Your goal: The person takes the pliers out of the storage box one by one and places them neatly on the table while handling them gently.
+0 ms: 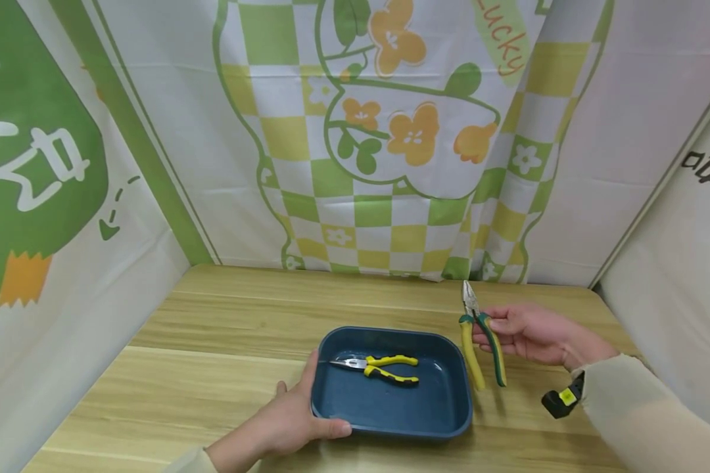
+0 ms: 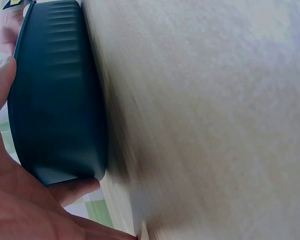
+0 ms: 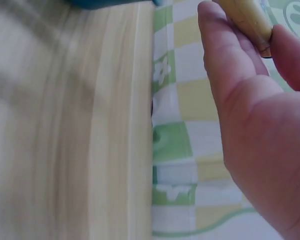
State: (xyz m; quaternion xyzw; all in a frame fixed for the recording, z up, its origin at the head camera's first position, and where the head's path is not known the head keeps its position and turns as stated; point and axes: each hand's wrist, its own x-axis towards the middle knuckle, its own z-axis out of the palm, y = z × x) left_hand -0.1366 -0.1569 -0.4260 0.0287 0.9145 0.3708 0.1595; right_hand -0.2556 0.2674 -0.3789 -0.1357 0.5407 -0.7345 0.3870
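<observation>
A dark blue rectangular plastic basin (image 1: 390, 427) stands on the wooden table. My left hand (image 1: 286, 420) grips its near left corner, the thumb over the front rim and a finger along the left side; the left wrist view shows the hand spread around the basin's wall (image 2: 60, 100). Inside lie needle-nose pliers (image 1: 390, 371) with yellow and black handles, tips pointing left. Just right of the basin, my right hand (image 1: 526, 332) pinches one handle of combination pliers (image 1: 479, 335) with green and yellow grips. Their metal nose points up, and the handles hang slightly spread.
The wooden tabletop (image 1: 225, 368) runs back to a white, green and yellow checked cloth (image 1: 390, 217). Printed fabric walls (image 1: 41, 164) close off both sides. A black strap device with a yellow label (image 1: 562, 397) sits at the right wrist.
</observation>
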